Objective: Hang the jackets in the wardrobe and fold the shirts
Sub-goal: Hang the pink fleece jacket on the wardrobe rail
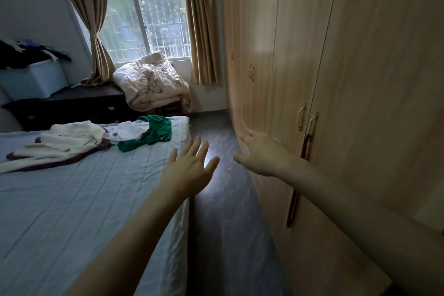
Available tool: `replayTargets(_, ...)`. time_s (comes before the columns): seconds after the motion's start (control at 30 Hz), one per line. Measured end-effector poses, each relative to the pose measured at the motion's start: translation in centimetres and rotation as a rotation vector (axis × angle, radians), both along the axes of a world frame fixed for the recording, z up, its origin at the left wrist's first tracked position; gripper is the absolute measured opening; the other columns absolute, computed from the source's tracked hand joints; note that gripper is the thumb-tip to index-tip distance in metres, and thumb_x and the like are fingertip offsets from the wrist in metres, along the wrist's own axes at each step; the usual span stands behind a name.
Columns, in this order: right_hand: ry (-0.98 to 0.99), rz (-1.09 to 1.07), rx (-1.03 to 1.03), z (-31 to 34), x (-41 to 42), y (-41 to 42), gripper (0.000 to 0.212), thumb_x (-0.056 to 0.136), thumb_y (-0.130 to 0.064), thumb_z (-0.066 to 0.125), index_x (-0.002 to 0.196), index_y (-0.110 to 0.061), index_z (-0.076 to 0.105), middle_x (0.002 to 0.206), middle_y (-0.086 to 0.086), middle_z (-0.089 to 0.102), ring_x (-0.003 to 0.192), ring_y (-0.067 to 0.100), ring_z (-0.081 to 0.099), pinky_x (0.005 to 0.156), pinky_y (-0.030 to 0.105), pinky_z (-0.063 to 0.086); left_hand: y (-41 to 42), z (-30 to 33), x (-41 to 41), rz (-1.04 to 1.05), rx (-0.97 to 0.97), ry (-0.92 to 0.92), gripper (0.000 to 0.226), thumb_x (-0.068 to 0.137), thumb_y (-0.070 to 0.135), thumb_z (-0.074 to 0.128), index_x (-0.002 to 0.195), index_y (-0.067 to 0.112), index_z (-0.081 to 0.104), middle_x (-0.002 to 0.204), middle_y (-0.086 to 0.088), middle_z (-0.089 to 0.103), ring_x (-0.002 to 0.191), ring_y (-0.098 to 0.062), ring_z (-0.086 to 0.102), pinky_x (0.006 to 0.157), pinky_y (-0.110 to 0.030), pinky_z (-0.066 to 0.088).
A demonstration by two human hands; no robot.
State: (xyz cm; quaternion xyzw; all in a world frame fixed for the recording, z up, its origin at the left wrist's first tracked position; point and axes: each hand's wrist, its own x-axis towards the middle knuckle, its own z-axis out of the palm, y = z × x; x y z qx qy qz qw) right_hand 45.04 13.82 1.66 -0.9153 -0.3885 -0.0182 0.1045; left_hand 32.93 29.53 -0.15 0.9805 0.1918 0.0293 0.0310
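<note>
Clothes lie at the far end of the bed: a cream and maroon jacket, a white garment and a green garment. The wooden wardrobe fills the right side, its doors closed. A dark red strip of cloth hangs out between two doors below the brass handles. My left hand is stretched out over the bed's right edge, fingers spread, holding nothing. My right hand reaches toward the wardrobe front, fingers straight, empty.
A dark floor aisle runs between bed and wardrobe. A crumpled quilt sits on a chair under the window. A dark dresser behind the bed carries a pale blue storage box with dark clothes on top.
</note>
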Motion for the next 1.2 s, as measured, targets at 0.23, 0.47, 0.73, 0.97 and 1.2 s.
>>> replayTargets(0.23,0.033,0.016,0.009,-1.2,6.5,0.8,0.073,0.091,-0.059,0.041,0.152,-0.026,0.019,0.159,0.003,0.020,0.142,0.025,0.027,0.113,0.047,0.029,0.7,-0.9,6.5,0.004,0.023,0.053,0.066,0.098,0.057,0.014,0.154,0.026,-0.004,0.161,0.003,-0.015,0.147,-0.014,-0.014,0.120,-0.047,-0.002)
replayTargets(0.47,0.046,0.030,0.059,-2.3,11.9,3.6,0.078,0.091,-0.059,0.041,0.153,-0.024,0.010,0.162,0.002,0.001,0.147,0.025,0.010,0.118,0.049,0.017,4.3,-0.9,10.5,0.058,0.015,0.048,0.066,0.099,0.056,0.019,0.155,0.024,0.002,0.162,0.003,-0.012,0.148,-0.013,-0.011,0.120,-0.046,0.000)
replayTargets(0.73,0.067,0.050,0.018,-3.3,16.9,10.1,0.075,0.092,-0.058,0.039,0.153,-0.024,0.012,0.162,0.003,0.005,0.148,0.024,0.009,0.118,0.047,0.015,9.8,-2.0,15.8,0.070,0.027,0.056,0.067,0.098,0.058,0.024,0.154,0.030,0.002,0.161,0.003,-0.013,0.148,-0.016,-0.011,0.120,-0.047,0.000)
replayTargets(0.97,0.079,0.039,0.005,-2.5,23.0,18.2,0.075,0.093,-0.056,0.040,0.153,-0.023,0.011,0.162,0.003,0.003,0.148,0.023,0.008,0.118,0.046,0.016,18.5,-1.9,21.8,0.065,0.046,-0.001,0.069,0.097,0.057,0.029,0.154,0.031,0.000,0.161,0.002,-0.013,0.148,-0.017,-0.010,0.119,-0.048,0.002)
replayTargets(1.2,0.030,0.026,-0.012,-2.4,28.6,25.0,0.073,0.093,-0.059,0.037,0.153,-0.024,0.014,0.161,0.004,0.009,0.147,0.023,0.012,0.120,0.044,0.010,25.9,-2.5,28.1,0.038,0.025,-0.032,0.068,0.096,0.059,0.026,0.154,0.031,0.004,0.162,0.004,-0.010,0.149,-0.015,-0.008,0.120,-0.050,0.004)
